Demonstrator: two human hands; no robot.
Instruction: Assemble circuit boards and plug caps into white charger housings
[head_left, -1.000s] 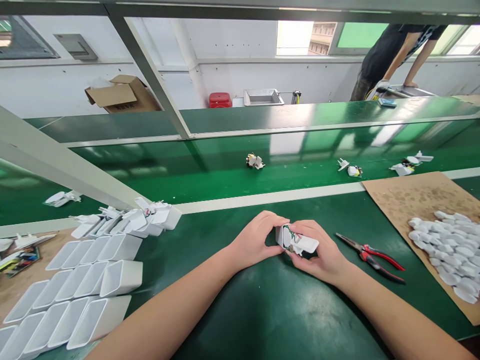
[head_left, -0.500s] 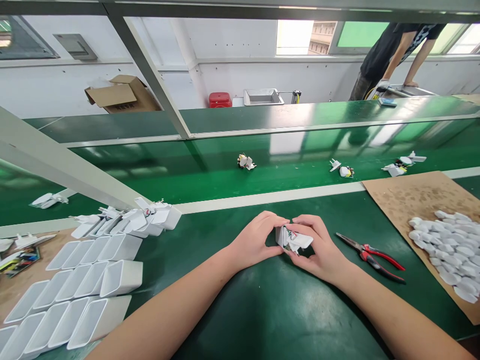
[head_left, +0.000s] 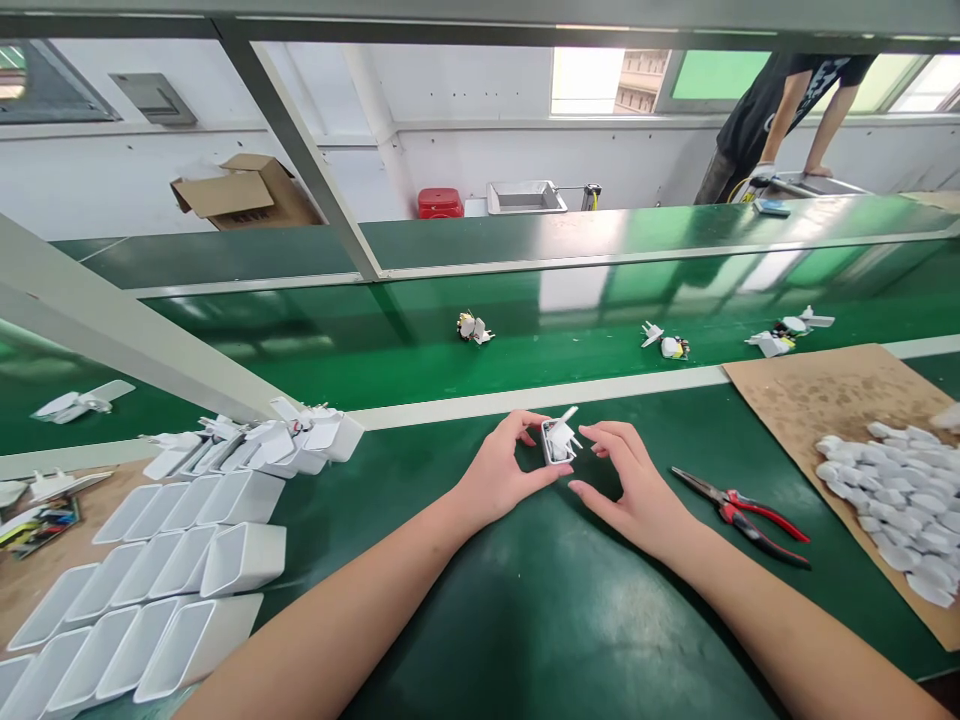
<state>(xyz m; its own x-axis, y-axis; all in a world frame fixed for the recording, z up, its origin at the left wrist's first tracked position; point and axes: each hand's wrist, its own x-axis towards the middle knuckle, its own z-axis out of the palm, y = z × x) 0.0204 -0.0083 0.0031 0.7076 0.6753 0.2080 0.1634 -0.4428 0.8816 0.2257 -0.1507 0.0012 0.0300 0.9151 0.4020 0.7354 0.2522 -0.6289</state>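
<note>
My left hand [head_left: 504, 462] grips a small white plastic housing [head_left: 559, 442] between thumb and fingers, just above the green worktop. Its mouth faces me, and white parts stick out of it, one flat piece pointing up to the right. Just right of the housing, my right hand [head_left: 628, 478] has its thumb and fingers apart and holds nothing. A pair of red and black long-nose pliers [head_left: 739, 512] lies on the worktop to the right of that hand.
White housings [head_left: 232, 558] stand in rows at left, beside a metal post [head_left: 142, 320]. At right, small white pieces [head_left: 892, 500] cover a cardboard sheet [head_left: 810, 385]. Part assemblies [head_left: 474, 328] lie on the green belt [head_left: 375, 365]. Across it, a person [head_left: 780, 120] leans over.
My right hand has let go and opened. The housing has turned upright in my left hand and shifted slightly left. Assemblies on the belt have moved left.
</note>
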